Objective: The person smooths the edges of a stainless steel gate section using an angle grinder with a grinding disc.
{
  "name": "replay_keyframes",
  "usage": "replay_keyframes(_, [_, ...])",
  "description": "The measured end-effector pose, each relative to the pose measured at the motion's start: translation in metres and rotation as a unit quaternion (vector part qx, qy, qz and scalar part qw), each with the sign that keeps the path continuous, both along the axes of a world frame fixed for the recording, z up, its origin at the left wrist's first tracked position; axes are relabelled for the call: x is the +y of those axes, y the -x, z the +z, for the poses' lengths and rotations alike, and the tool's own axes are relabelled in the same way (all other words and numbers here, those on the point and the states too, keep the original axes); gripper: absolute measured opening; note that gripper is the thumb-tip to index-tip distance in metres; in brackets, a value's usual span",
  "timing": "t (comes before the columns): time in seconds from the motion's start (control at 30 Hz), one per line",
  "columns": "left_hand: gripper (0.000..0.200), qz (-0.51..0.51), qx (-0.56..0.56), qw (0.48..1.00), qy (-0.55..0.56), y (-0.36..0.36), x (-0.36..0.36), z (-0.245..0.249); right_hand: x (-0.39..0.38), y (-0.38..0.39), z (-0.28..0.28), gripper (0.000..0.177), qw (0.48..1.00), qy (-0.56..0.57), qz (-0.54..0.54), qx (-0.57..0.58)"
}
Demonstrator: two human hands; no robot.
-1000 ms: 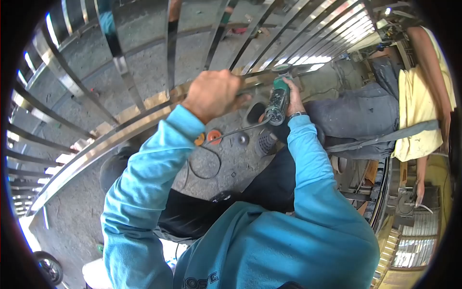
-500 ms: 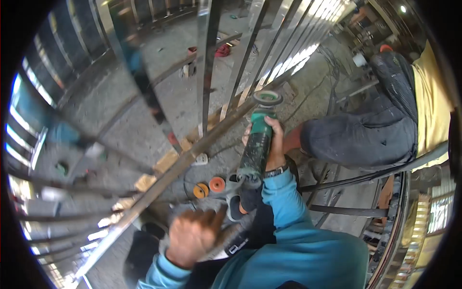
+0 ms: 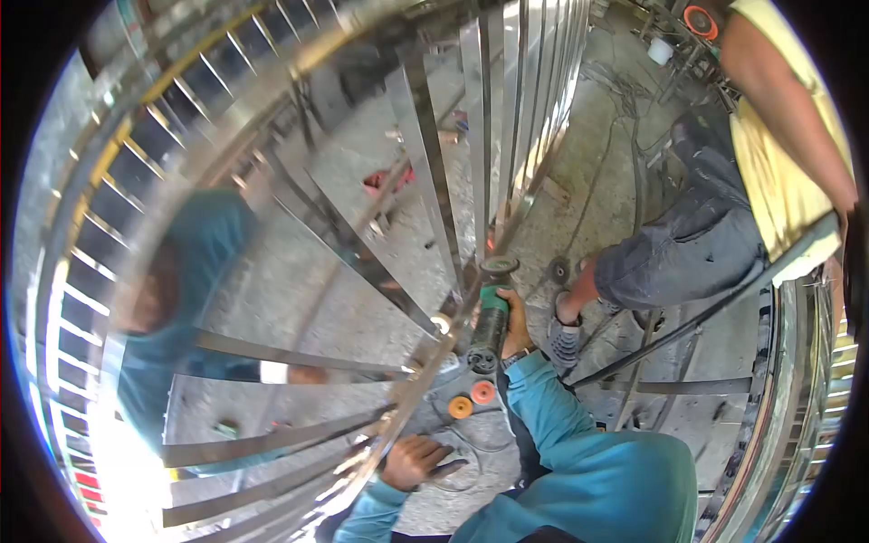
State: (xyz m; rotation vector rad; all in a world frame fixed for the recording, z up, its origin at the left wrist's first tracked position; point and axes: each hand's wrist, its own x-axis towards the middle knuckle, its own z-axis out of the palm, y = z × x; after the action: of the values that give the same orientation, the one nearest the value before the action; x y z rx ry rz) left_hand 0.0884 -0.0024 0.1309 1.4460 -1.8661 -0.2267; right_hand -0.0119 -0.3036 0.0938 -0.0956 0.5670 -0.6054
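Observation:
My right hand (image 3: 516,323) is wrapped around a green and black angle grinder (image 3: 490,330), whose round disc (image 3: 499,265) faces up at the far end, close to the metal rail (image 3: 425,376). Low in the view, my left hand (image 3: 415,462) is beside the lower part of that rail, fingers partly stretched toward the right. I make out nothing held in it. Flat metal bars (image 3: 425,154) fan out from the rail. On the floor beneath the grinder lie an orange disc (image 3: 460,407) and a reddish disc (image 3: 482,392).
At right stands a person in a yellow top and dark shorts (image 3: 683,249), with a dark bar (image 3: 697,317) in front. Behind the bars at left is another person in a teal hood (image 3: 213,240). Cables (image 3: 593,181) and a red item (image 3: 387,181) lie on the concrete floor.
The view has shifted. My left hand, blurred before, has come down beside the rail. The grinder appears lower and farther from me. The hooded person shows more fully behind the bars.

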Motion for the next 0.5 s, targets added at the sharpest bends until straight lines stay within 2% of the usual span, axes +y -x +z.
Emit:
replay_keyframes(0.07, [0.024, 0.033, 0.033, 0.999, 0.015, 0.009, -0.003, 0.033, 0.005, 0.010, 0.004, 0.038, 0.999, -0.018, 0.010, -0.030])
replay_keyframes(0.13, [0.024, 0.073, 0.087, 0.993, 0.030, 0.016, -0.003, 0.088, 0.017, 0.025, 0.021, 0.036, 0.997, -0.037, -0.007, 0.069])
replay_keyframes(0.17, [0.025, 0.093, 0.108, 0.989, 0.031, 0.019, 0.003, 0.115, 0.027, 0.035, 0.035, 0.036, 0.997, -0.045, -0.011, 0.060])
replay_keyframes(0.23, [0.024, 0.101, 0.131, 0.986, 0.010, 0.023, 0.020, 0.163, 0.050, 0.058, 0.075, 0.039, 0.992, -0.012, 0.018, 0.126])
replay_keyframes(0.3, [0.024, 0.175, 0.190, 0.965, -0.045, 0.018, 0.038, 0.208, 0.070, 0.065, 0.125, 0.038, 0.982, -0.031, 0.023, 0.183])
replay_keyframes(0.33, [0.025, 0.199, 0.174, 0.961, -0.084, 0.016, 0.043, 0.242, 0.082, 0.069, 0.154, 0.038, 0.971, -0.044, 0.031, 0.235])
replay_keyframes(0.43, [0.034, 0.191, 0.150, 0.963, -0.117, 0.013, 0.058, 0.307, 0.105, 0.074, 0.239, 0.034, 0.969, -0.096, 0.056, 0.219])
replay_keyframes(0.5, [0.050, 0.185, 0.120, 0.960, -0.171, 0.016, 0.055, 0.332, 0.111, 0.073, 0.248, 0.031, 0.957, -0.139, 0.029, 0.252])
